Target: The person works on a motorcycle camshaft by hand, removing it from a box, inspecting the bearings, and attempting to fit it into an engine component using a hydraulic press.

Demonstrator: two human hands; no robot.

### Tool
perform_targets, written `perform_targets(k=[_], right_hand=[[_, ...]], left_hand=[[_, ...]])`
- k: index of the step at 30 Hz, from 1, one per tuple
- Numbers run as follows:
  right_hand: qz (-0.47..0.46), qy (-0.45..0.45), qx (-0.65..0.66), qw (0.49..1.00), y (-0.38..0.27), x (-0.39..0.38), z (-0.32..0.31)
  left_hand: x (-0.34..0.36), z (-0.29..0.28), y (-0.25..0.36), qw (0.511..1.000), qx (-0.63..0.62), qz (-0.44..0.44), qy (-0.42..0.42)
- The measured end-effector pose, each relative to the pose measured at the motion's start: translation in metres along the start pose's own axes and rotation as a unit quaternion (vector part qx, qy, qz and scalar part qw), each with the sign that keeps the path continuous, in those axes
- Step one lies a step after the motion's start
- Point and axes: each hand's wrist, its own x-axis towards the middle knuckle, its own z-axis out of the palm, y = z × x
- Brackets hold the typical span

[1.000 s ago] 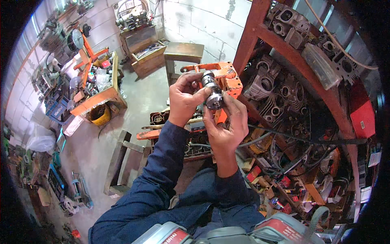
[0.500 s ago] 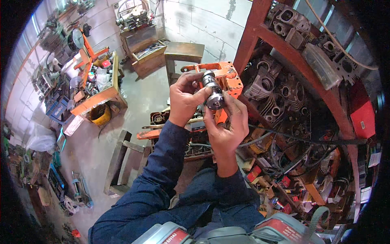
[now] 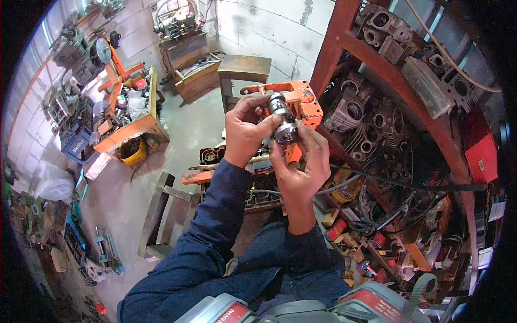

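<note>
Shaft of shiny ringed metal (image 3: pixel 284 116) sits just above and right of the frame's centre, and I hold it at both ends. My left hand (image 3: pixel 246 129) pinches its upper side between thumb and fingers; my right hand (image 3: pixel 300 159) grips the lower end. Behind it stands an orange metal frame (image 3: pixel 308 102); left of the frame's centre is a cluttered tabletop (image 3: pixel 121 138). As I judge it, picking up is done and setting down is not; whether the shaft touches the orange piece, I cannot tell.
</note>
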Motion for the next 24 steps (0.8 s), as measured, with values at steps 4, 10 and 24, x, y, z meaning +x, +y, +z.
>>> perform_targets(k=[4, 10, 24], right_hand=[[0.004, -0.003, 0.003, 1.0, 0.0008, -0.0001, -0.0001], [-0.001, -0.003, 0.007, 1.0, 0.0003, 0.0006, 0.0001], [-0.008, 0.003, 0.015, 1.0, 0.0055, -0.0045, -0.0004]], left_hand=[[0.0012, 0.0, -0.0018, 1.0, 0.004, 0.014, -0.002], [0.0008, -0.002, -0.0029, 1.0, -0.005, 0.002, 0.002], [0.0, -0.0018, -0.0026, 1.0, 0.002, -0.013, -0.007]])
